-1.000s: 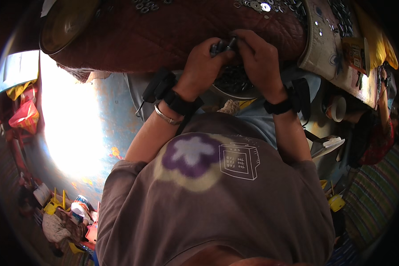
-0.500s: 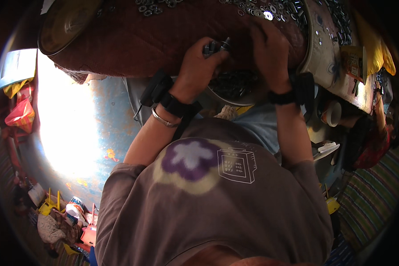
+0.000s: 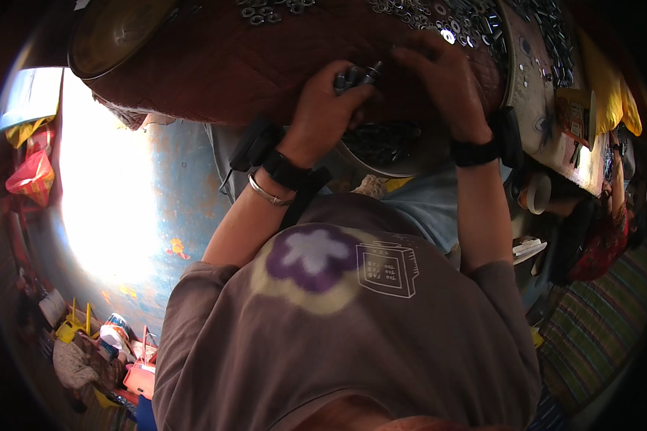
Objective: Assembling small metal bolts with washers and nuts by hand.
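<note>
1. Several bolt-like metal pieces [image 3: 346,80] were gripped in the left hand [image 3: 322,109], their ends jutting past its thumb.
2. The right hand [image 3: 449,85] was held apart from the left, its fingers bent; whether anything was pinched there could not be told.
3. Loose washers [image 3: 470,33] were spread just beyond the right hand on a dark red cloth [image 3: 216,79].
4. Nuts [image 3: 266,14] were scattered beyond the left hand.
5. Dark metal parts [image 3: 382,142] were held in a bowl [image 3: 392,172] below, between both hands.

Open cloth [image 3: 223,79] leftward, washers [image 3: 448,36] blocking beyond
</note>
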Motion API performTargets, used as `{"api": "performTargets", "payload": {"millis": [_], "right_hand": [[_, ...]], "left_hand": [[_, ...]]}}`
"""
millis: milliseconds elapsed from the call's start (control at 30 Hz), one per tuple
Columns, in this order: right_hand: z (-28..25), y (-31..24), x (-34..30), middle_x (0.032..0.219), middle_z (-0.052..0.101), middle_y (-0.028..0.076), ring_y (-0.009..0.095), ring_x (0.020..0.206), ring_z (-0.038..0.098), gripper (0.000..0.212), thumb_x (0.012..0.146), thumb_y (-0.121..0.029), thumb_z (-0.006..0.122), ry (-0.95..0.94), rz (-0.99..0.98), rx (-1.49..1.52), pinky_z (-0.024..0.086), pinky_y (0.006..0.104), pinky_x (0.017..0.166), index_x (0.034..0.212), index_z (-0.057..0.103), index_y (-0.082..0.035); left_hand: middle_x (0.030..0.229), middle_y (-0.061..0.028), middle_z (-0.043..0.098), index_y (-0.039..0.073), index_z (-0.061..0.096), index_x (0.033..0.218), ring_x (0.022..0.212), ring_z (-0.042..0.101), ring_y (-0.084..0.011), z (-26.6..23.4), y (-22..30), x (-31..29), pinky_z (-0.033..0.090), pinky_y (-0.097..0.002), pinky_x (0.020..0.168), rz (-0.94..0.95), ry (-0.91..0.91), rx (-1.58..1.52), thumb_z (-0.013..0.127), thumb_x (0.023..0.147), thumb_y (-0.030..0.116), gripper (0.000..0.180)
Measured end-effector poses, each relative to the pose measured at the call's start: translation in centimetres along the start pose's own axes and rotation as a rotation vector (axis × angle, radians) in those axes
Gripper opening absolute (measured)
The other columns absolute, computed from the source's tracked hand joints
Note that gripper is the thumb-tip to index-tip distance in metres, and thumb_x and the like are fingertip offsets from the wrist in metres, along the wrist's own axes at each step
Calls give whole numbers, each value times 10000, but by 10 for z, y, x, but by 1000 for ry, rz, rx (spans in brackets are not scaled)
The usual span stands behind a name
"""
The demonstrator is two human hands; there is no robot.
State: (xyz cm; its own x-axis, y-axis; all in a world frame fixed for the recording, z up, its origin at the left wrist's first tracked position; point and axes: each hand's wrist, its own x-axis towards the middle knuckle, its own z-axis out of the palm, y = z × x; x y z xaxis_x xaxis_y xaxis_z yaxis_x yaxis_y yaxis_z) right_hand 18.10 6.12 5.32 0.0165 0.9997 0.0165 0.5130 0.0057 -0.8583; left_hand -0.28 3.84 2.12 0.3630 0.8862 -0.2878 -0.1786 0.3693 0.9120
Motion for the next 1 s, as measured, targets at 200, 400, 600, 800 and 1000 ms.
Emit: {"api": "performTargets", "payload": {"millis": [200, 400, 600, 800, 1000], "right_hand": [[9, -15, -9, 831, 654, 56, 111, 780, 601, 199, 779, -156, 648, -185, 24, 136, 466, 247, 707, 901, 642, 0], [18, -19, 0, 783, 633, 56, 125, 733, 589, 205, 778, -167, 650, -270, -16, 143, 461, 268, 668, 893, 632, 2], [22, -19, 40, 808, 638, 144, 238, 753, 617, 206, 800, -180, 610, 6, -108, -41, 474, 334, 685, 907, 630, -4], [43, -23, 88, 909, 605, 218, 385, 878, 580, 199, 820, -170, 559, 209, -509, -405, 470, 418, 743, 924, 621, -11], [57, -21, 104, 927, 591, 202, 383, 901, 571, 230, 811, -163, 555, 97, -488, -574, 468, 435, 781, 991, 598, -27]], "left_hand": [[687, 18, 546, 45, 576, 918, 527, 480, -39, -6, 1, 2, 366, -199, 454, 115, 30, 141, 631, 822, 99, 123], [687, 30, 528, 53, 578, 934, 554, 477, -34, -16, 2, 5, 371, -199, 463, 192, 114, 227, 632, 817, 77, 131], [712, 28, 547, 58, 565, 933, 569, 470, -30, -25, 18, 10, 373, -187, 468, 137, 160, 19, 622, 827, 82, 123], [755, -1, 614, 55, 551, 914, 533, 460, -32, -37, 18, 18, 358, -179, 456, 108, 149, -12, 617, 835, 95, 111], [737, -7, 606, 45, 551, 908, 530, 464, -39, -39, 14, 21, 362, -191, 457, 97, 121, -54, 615, 832, 87, 108]]}}
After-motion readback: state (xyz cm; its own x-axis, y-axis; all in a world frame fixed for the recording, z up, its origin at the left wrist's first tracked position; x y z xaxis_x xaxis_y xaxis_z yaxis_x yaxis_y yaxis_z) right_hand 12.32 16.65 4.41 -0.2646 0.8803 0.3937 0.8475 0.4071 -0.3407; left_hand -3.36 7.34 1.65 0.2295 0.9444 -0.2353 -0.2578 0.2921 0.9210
